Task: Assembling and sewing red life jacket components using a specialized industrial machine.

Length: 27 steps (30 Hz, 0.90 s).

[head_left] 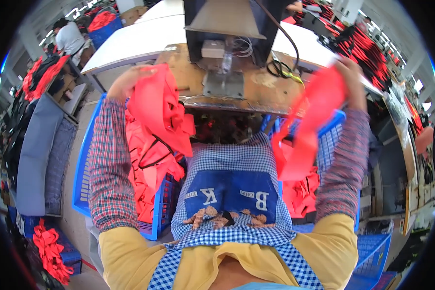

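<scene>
Raised at the left, my left hand (129, 83) is closed on a bunch of coral-red fabric strips (155, 104). These hang down over a blue plastic basket (95, 140) filled with more red strips, one showing a thin black cord. Up on the right, my right hand (349, 77) grips another red fabric strip (308, 128), slightly blurred, which dangles above a second blue basket (332, 145) holding red pieces (302, 195). Between the hands stands a dark machine (227, 29) with a metal base plate (224, 84); neither hand touches it.
The machine sits on a worn wooden table (261, 87), with scissors (278, 67) at its right. White tabletops (140, 41) extend behind. A grey padded panel (38, 154) stands at left, near red fabric (50, 253). Another person (71, 38) is at the far left.
</scene>
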Each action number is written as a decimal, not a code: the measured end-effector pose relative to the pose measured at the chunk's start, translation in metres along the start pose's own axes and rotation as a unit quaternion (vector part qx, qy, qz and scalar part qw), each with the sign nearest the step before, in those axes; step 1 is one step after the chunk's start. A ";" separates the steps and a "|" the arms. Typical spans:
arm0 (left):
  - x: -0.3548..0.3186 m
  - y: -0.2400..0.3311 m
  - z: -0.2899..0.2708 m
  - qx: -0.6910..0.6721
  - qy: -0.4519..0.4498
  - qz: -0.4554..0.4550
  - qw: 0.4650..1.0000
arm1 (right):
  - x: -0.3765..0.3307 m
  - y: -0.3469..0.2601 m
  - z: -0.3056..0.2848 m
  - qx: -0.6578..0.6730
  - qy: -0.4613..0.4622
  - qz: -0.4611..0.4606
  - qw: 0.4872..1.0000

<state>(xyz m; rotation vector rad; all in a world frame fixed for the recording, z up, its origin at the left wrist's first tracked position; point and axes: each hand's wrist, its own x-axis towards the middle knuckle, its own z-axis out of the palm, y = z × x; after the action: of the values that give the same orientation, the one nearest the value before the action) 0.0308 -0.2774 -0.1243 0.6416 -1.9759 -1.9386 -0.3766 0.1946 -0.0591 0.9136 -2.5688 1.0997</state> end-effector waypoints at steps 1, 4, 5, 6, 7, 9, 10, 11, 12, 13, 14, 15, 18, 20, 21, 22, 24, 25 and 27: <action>-0.002 0.001 0.012 -0.017 -0.045 0.005 0.999 | 0.000 0.052 -0.064 -0.213 0.119 -0.070 0.967; -0.058 0.000 0.017 -0.013 -0.033 0.014 0.999 | -0.077 -0.021 -0.100 -0.281 0.240 -0.250 0.895; -0.068 0.001 0.030 0.002 -0.036 0.032 0.999 | -0.117 -0.074 -0.090 -0.139 0.177 -0.198 0.954; -0.078 0.003 0.042 0.011 -0.048 0.048 0.998 | -0.155 -0.114 -0.081 0.009 0.104 -0.140 0.985; -0.084 0.006 0.056 0.019 -0.064 0.068 0.995 | -0.184 -0.123 -0.089 -0.025 -0.027 -0.231 0.972; -0.088 0.011 0.084 0.101 -0.085 0.123 0.984 | -0.205 -0.135 -0.073 0.231 -0.510 -0.461 0.688; -0.089 0.013 0.100 0.103 -0.082 0.125 0.983 | -0.224 -0.157 -0.057 0.231 -0.566 -0.542 0.577; -0.107 0.013 0.104 0.094 -0.081 0.092 0.988 | -0.236 -0.167 -0.034 0.279 -0.590 -0.558 0.512; -0.116 0.014 0.111 0.080 -0.098 0.066 0.990 | -0.248 -0.172 -0.023 0.317 -0.609 -0.562 0.461; -0.121 0.016 0.120 0.082 -0.095 0.069 0.990 | -0.252 -0.172 -0.019 0.316 -0.608 -0.566 0.459; -0.125 0.018 0.127 0.069 -0.120 0.067 0.988 | -0.255 -0.172 -0.016 0.311 -0.634 -0.555 0.438; -0.128 0.020 0.132 0.055 -0.146 0.065 0.986 | -0.255 -0.170 -0.014 0.306 -0.659 -0.544 0.419; -0.134 0.023 0.138 0.144 -0.157 0.088 0.973 | -0.257 -0.167 -0.006 0.288 -0.731 -0.504 0.359; -0.135 0.019 0.139 0.164 -0.163 0.111 0.966 | -0.264 -0.172 -0.001 0.287 -0.733 -0.502 0.360; -0.137 0.017 0.140 0.183 -0.168 0.131 0.960 | -0.267 -0.174 0.000 0.289 -0.722 -0.514 0.362; -0.138 0.017 0.141 0.184 -0.169 0.130 0.960 | -0.269 -0.175 0.002 0.292 -0.711 -0.526 0.364; -0.142 0.017 0.145 0.167 -0.183 0.109 0.963 | -0.274 -0.178 0.005 0.294 -0.692 -0.544 0.374; -0.143 0.016 0.147 0.167 -0.185 0.109 0.962 | -0.276 -0.179 0.007 0.295 -0.673 -0.561 0.382; -0.144 0.014 0.153 0.163 -0.202 0.107 0.960 | -0.281 -0.176 0.010 0.307 -0.661 -0.554 0.403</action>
<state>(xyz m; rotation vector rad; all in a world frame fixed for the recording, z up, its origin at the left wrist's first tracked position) 0.0753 -0.0725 -0.1036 0.0871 -2.5236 -1.7300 -0.0469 0.2235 -0.0773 3.9104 -0.5833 0.6949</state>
